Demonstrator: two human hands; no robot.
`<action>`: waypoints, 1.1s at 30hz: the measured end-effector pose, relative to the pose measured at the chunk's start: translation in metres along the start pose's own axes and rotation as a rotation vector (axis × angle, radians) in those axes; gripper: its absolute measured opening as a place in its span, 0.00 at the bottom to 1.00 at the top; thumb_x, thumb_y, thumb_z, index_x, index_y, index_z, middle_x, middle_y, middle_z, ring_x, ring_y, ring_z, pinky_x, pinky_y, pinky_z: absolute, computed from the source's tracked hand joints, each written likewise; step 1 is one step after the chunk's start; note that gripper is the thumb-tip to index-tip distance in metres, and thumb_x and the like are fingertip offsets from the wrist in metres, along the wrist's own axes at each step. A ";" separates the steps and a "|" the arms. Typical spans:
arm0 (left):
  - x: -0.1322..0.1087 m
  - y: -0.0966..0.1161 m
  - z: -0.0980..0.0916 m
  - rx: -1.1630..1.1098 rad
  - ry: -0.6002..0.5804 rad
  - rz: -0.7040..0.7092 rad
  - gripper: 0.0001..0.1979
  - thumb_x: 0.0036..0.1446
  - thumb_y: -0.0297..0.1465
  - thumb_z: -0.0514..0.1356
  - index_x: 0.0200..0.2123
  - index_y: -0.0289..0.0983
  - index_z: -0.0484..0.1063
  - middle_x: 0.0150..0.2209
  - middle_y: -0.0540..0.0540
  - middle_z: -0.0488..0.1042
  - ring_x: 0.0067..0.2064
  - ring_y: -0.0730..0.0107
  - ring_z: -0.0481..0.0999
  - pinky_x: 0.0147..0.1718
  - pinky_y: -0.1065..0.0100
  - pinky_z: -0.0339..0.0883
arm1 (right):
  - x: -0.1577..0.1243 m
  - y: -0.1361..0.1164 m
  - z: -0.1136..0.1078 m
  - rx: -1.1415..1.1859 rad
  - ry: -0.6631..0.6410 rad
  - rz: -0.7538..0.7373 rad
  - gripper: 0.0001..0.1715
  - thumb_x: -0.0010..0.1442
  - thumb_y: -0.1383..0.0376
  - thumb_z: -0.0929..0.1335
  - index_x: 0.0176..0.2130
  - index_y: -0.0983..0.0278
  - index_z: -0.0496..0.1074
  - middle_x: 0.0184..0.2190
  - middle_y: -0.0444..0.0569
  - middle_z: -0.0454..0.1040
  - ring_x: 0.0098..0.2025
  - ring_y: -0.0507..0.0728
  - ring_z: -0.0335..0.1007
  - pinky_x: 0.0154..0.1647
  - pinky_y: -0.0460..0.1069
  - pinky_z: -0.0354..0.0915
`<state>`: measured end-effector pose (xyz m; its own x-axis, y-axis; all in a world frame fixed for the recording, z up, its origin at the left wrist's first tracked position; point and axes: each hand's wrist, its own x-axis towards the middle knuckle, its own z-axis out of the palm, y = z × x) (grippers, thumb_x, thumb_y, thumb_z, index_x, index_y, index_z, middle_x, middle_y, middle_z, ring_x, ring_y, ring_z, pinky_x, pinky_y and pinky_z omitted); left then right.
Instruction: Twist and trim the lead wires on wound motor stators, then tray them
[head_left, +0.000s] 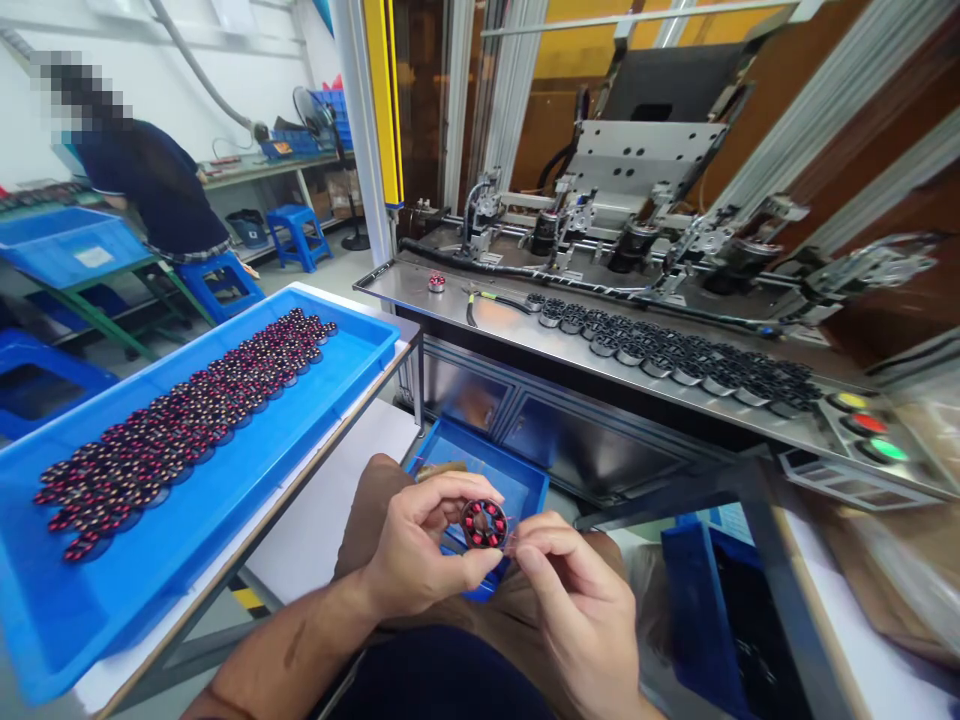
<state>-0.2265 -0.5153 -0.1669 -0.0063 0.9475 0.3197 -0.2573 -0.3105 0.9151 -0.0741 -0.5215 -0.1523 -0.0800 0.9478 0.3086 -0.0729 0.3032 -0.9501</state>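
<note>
My left hand [416, 545] is closed around a small round wound stator [484, 524] with red copper coils, held over my lap. The fingertips of my right hand [574, 590] pinch at the stator's right edge, where thin wire ends show. A small blue bin [517, 478] sits just behind the hands. To the left, a long blue tray [247, 470] carries rows of several similar red-wound stators [187, 410].
A steel machine bench [525, 320] at the right holds rows of dark round parts [675, 350], a lone stator [436, 283], pliers [480, 298] and coloured buttons [870, 425]. Another person [150, 185] stands at the far left by blue stools and bins.
</note>
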 end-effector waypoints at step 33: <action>0.002 0.019 0.014 -0.004 -0.013 0.039 0.20 0.40 0.18 0.64 0.40 0.35 0.76 0.37 0.44 0.81 0.37 0.66 0.80 0.39 0.70 0.75 | 0.004 -0.021 -0.010 -0.159 -0.106 -0.362 0.12 0.58 0.75 0.70 0.38 0.59 0.77 0.27 0.48 0.75 0.30 0.57 0.72 0.30 0.53 0.71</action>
<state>-0.2175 -0.5206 -0.1459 -0.0038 0.9335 0.3585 -0.2613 -0.3469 0.9008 -0.0627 -0.5233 -0.1319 -0.1797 0.7640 0.6197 0.0391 0.6350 -0.7715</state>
